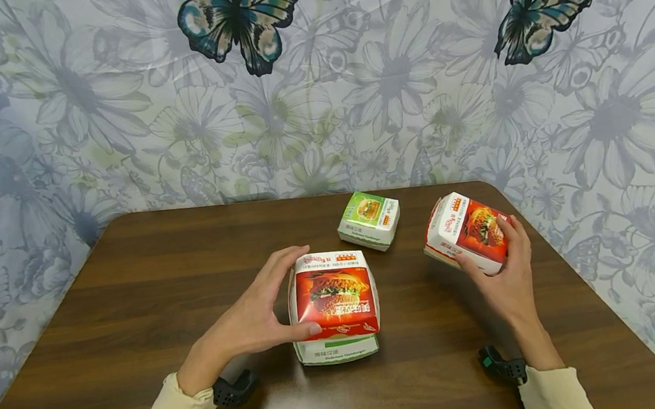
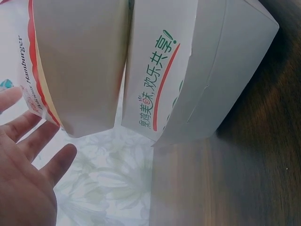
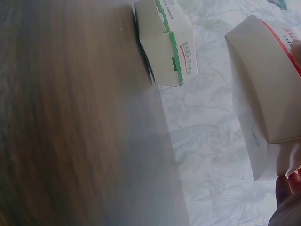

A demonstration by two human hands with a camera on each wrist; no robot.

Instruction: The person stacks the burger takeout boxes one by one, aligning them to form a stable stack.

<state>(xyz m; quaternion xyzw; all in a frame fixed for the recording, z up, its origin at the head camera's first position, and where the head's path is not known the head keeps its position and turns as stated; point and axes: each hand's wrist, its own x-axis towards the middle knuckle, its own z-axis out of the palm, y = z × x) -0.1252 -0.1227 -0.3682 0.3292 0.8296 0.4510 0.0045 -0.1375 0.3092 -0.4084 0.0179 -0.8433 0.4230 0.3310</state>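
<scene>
My left hand (image 1: pixel 256 320) grips a red-and-white hamburger box (image 1: pixel 334 293) from its left side, thumb at the near edge and fingers at the far one. Directly beneath that box is a green-and-white hamburger box (image 1: pixel 338 351), standing on the table. The left wrist view has the red box's plain side (image 2: pixel 77 66) beside the lower box's printed wall (image 2: pixel 157 80). Over at the right, my right hand (image 1: pixel 512 282) holds a second red-and-white hamburger box (image 1: pixel 463 231), tilted and raised above the table, its thumb along the near side and fingers on the right end.
Behind the stack, another green-and-white hamburger box (image 1: pixel 369 220) rests near the far edge of the brown wooden table (image 1: pixel 163 279). A floral backdrop with butterflies (image 1: pixel 297 135) hangs right behind that edge. Each wrist wears a black band.
</scene>
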